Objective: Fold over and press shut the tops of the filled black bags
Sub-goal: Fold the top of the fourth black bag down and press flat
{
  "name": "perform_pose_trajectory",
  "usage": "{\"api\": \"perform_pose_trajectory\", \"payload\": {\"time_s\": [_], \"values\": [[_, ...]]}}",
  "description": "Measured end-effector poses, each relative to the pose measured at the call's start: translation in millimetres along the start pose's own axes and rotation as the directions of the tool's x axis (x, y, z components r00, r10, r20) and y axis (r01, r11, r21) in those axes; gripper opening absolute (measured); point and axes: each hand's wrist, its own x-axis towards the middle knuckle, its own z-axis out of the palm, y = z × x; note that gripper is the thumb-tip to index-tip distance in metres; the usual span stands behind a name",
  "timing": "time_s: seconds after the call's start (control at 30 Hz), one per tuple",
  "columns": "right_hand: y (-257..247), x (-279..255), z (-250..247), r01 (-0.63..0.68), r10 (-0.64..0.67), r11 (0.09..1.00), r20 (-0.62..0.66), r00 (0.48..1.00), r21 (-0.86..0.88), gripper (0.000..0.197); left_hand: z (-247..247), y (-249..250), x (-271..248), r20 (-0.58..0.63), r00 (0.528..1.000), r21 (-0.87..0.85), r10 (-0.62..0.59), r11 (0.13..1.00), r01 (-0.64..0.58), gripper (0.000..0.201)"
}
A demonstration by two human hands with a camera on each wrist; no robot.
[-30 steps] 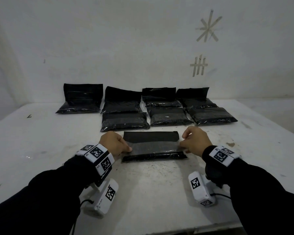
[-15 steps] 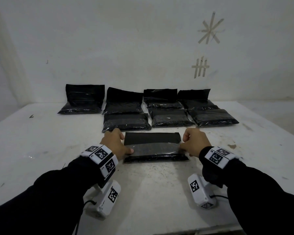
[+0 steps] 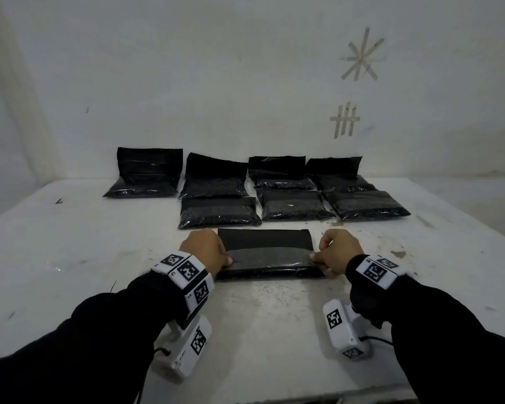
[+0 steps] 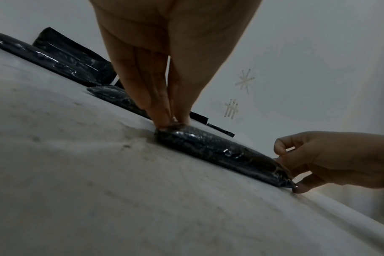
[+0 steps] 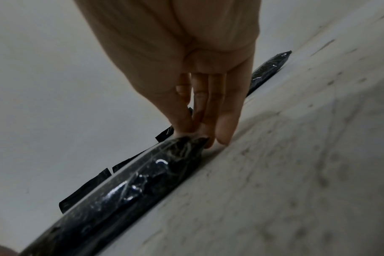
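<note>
A filled black bag (image 3: 267, 255) lies flat on the white table (image 3: 70, 258) right in front of me, its black top flap (image 3: 264, 239) lying flat on the far side. My left hand (image 3: 207, 249) pinches the bag's left end; in the left wrist view its fingertips (image 4: 164, 119) close on the corner of the bag (image 4: 208, 147). At the right end my right hand (image 3: 333, 252) pinches the bag (image 5: 143, 176), thumb on top and fingers (image 5: 208, 121) down at the table.
Just beyond lie three flat black bags (image 3: 219, 212) in a row. Behind them several more bags (image 3: 149, 173) rest with their tops standing against the wall. Tape marks (image 3: 344, 121) are stuck on the wall. The table's front edge (image 3: 274, 396) is close to me.
Almost nothing has moved: both hands keep their pinch on the bag's ends, and the bag stays where it was. Only the head view has shifted slightly.
</note>
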Motion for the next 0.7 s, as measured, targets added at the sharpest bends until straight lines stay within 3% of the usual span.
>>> {"api": "perform_pose_trajectory", "payload": {"time_s": [0.13,0.23,0.5,0.7], "values": [[-0.9,-1.3,-2.2,0.053,-0.054,0.995,-0.006,0.999,-0.087,0.030,3.6,-1.5,-0.5,0.000,1.000,0.013,0.010,1.000,-0.010,0.019],[-5.8,-4.8,-6.2,0.089,-0.090,0.980,0.004,0.996,-0.176,0.008,6.7,-2.6,-1.8,0.021,0.999,0.024,0.028,0.999,-0.028,0.022],[-6.0,-4.3,-2.1,0.077,-0.075,0.978,0.019,0.997,-0.193,0.013,9.1,-7.8,0.1,0.078,0.997,0.046,0.030,0.998,-0.033,0.025],[-4.8,-5.8,-4.9,0.093,-0.079,0.985,0.099,0.992,-0.144,0.016,8.9,-7.6,1.2,0.092,0.995,0.065,0.040,0.997,-0.046,0.025]]}}
